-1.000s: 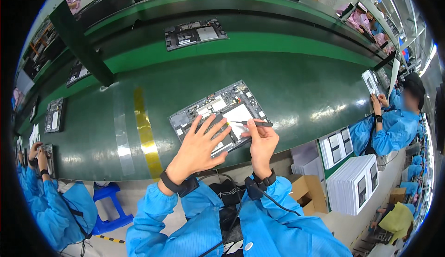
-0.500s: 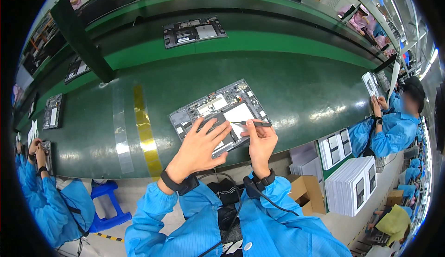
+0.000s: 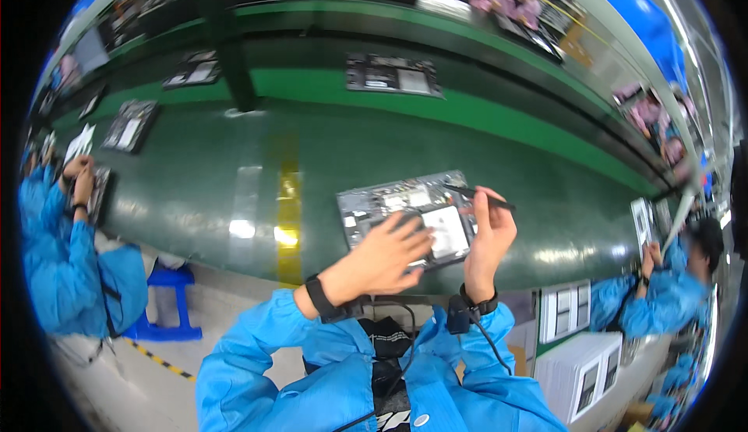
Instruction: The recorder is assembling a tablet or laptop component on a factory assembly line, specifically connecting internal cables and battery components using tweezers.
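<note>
An opened electronic device (image 3: 357, 202), with a bare circuit board and a white rectangular part (image 3: 446, 232), lies at a slant on the green bench. My left hand (image 3: 378, 259) rests on its near left portion, fingers spread and flat over a dark part that is mostly hidden. At the device's right side, my right hand (image 3: 491, 237) pinches slim black tweezers (image 3: 499, 201). Their tips point left, at the far right part of the circuit board. Motion blur hides whether the tips touch it.
Yellow tape (image 3: 289, 218) crosses the bench (image 3: 187, 175) left of the device. Another opened device (image 3: 393, 75) lies on the far green strip. Co-workers in blue sit left and right. White panels (image 3: 576, 373) are stacked at the lower right; a blue stool (image 3: 175, 299) stands lower left.
The whole view has shifted. My right hand has carried the tweezers from near the white part to the board's far right area. My left hand stays spread on the device.
</note>
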The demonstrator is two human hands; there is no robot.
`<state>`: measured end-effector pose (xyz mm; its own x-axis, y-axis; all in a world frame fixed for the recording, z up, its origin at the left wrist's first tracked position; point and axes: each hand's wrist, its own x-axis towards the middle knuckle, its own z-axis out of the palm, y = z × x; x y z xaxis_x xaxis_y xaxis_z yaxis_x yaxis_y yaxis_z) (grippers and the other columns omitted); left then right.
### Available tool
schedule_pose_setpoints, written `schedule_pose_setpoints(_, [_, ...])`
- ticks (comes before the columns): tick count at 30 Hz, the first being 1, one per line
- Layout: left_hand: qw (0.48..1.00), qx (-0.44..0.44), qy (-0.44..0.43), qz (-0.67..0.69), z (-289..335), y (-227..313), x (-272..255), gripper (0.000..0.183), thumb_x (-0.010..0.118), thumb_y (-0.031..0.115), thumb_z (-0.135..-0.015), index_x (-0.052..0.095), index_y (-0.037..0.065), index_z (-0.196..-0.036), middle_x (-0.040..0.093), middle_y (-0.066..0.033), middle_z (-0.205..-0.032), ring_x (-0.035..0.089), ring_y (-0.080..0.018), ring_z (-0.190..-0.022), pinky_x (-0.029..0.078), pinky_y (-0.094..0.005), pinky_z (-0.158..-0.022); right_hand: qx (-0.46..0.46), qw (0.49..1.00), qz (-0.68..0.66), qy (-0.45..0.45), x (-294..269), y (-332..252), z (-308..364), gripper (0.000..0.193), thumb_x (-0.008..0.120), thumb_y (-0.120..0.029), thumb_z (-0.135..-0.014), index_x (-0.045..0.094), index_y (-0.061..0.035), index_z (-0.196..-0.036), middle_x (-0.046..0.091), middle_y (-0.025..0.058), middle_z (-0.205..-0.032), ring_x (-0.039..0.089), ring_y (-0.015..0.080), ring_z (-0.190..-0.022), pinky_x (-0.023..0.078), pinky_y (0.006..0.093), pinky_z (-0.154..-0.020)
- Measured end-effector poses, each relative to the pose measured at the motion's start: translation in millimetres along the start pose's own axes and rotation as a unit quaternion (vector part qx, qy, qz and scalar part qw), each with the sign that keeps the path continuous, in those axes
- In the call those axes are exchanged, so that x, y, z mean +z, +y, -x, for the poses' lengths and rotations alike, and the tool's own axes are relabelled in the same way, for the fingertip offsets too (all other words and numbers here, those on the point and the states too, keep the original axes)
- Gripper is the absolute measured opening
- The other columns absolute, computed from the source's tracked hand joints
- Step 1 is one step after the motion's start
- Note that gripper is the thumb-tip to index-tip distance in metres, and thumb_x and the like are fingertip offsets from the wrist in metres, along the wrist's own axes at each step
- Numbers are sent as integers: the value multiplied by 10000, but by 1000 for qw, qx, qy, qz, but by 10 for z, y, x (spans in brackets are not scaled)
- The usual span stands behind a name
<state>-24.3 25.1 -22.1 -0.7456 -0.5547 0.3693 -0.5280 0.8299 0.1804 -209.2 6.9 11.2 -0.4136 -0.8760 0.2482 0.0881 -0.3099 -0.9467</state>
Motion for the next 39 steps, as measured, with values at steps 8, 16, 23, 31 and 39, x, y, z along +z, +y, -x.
schedule_pose_setpoints(8, [961,-244,114,-57,1134,-652,-716,429,610,112,-827,603,68,-1254,572,-111,-1332,495,-320,-1263,379,-468,-1046,63,889,21,-453,1548,884,-390,191,708,-124,-925,695,29,-1039,725,80,-883,693,151,-741,537,273,-698])
schedule_pose_setpoints(16, [961,-267,17,-63,1392,-1002,-454,600,589,282,-886,479,171,-1465,402,-76,-1560,323,-309,-1459,198,-533,-1209,51,903,120,-409,1724,1080,-211,168,697,-99,-916,700,43,-1005,737,112,-841,725,175,-706,546,279,-628])
schedule_pose_setpoints(23, [960,-271,21,-59,1366,-997,-471,603,587,270,-868,491,176,-1456,403,-70,-1556,331,-301,-1454,197,-542,-1206,47,891,154,-425,1765,988,-195,166,694,-100,-914,713,45,-994,742,129,-844,731,186,-707,550,284,-626])
schedule_pose_setpoints(31, [960,-272,22,-55,1381,-1019,-483,591,572,264,-868,501,168,-1446,408,-74,-1552,335,-299,-1452,199,-535,-1206,65,898,114,-420,1770,1101,-216,167,697,-100,-915,712,43,-1001,737,123,-826,729,178,-708,552,280,-626])
schedule_pose_setpoints(39, [962,-267,22,-60,1419,-1036,-490,592,568,275,-879,493,168,-1456,405,-84,-1554,330,-307,-1454,197,-541,-1205,61,893,91,-437,1821,1029,-140,148,682,-66,-924,697,64,-992,733,122,-832,742,189,-766,563,275,-651])
